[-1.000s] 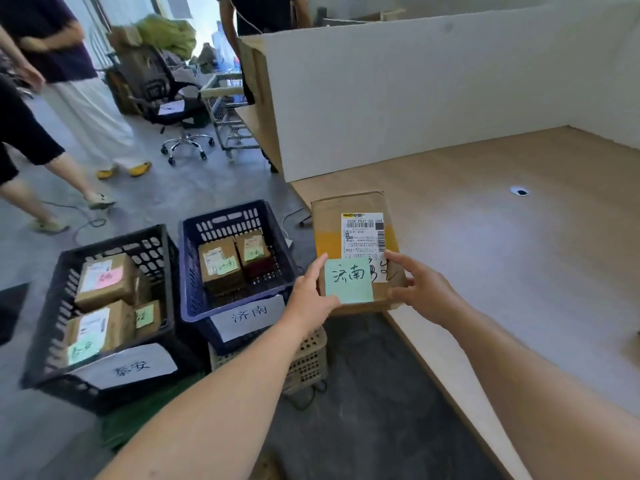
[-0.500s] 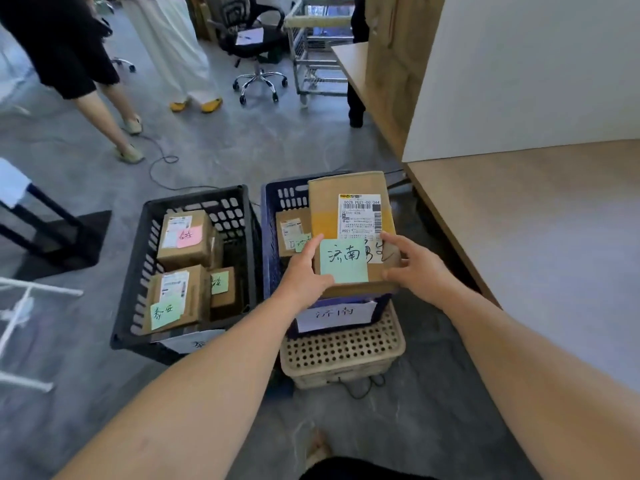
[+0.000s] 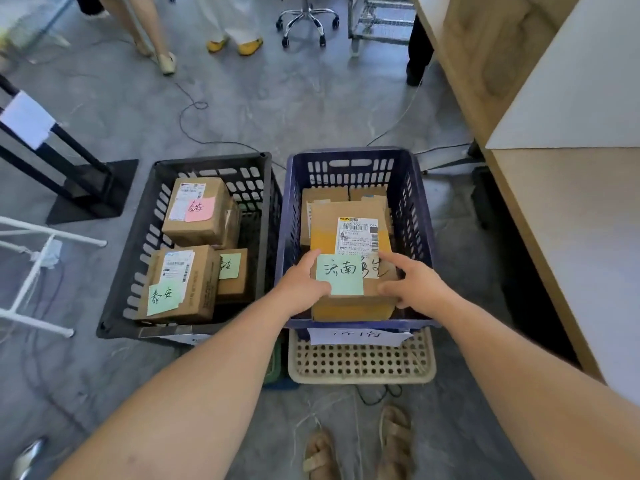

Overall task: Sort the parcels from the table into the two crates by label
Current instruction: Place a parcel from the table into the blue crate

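Parcel point(image 3: 325, 233) is gripped at its near corners by left hand point(image 3: 301, 289) and right hand point(image 3: 415, 285), green note point(image 3: 341, 274) between them, inside the blue crate point(image 3: 415, 202) whose tag point(image 3: 360, 336) seemingly matches.

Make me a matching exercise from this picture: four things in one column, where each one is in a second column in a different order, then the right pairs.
Column one:
1. parcel with the pink note
2. parcel with the 济南 note
3. beige basket
4. swivel chair base

Column two:
A. beneath the blue crate
B. on the floor beyond both crates
C. in the black crate
D. gripped by the left hand and the right hand, inside the blue crate's rim

Pairs: 1-C, 2-D, 3-A, 4-B
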Tool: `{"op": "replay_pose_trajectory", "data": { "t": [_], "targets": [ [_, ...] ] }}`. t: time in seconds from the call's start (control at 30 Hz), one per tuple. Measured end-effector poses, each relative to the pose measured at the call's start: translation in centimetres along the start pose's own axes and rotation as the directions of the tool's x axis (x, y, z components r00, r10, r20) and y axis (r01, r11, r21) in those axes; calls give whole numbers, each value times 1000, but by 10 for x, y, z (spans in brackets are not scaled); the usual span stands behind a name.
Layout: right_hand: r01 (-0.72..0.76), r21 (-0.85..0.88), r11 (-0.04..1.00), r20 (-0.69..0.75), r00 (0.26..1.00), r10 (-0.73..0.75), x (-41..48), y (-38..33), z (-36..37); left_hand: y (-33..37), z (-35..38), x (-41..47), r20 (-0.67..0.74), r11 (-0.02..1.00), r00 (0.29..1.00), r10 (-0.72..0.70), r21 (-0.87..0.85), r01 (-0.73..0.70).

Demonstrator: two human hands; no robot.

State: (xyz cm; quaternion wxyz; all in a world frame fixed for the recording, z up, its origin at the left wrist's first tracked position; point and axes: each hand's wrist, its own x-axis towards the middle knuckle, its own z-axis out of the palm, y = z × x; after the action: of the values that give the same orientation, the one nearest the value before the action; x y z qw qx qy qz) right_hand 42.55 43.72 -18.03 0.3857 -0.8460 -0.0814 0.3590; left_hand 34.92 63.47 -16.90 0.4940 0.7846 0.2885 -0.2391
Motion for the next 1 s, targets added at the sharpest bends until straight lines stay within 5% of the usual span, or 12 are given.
{"op": "replay_pose_trajectory", "data": {
  "t": [0.57,1.0],
  "targets": [
    [-70,-78,994,221,972,86,119,48,46,-54,18,116,56,966,967,-247,91,241],
    [-44,-333,942,341,926,164,172,88,103,-105,50,169,-13,793,929,-369,517,322]
  ]
}}
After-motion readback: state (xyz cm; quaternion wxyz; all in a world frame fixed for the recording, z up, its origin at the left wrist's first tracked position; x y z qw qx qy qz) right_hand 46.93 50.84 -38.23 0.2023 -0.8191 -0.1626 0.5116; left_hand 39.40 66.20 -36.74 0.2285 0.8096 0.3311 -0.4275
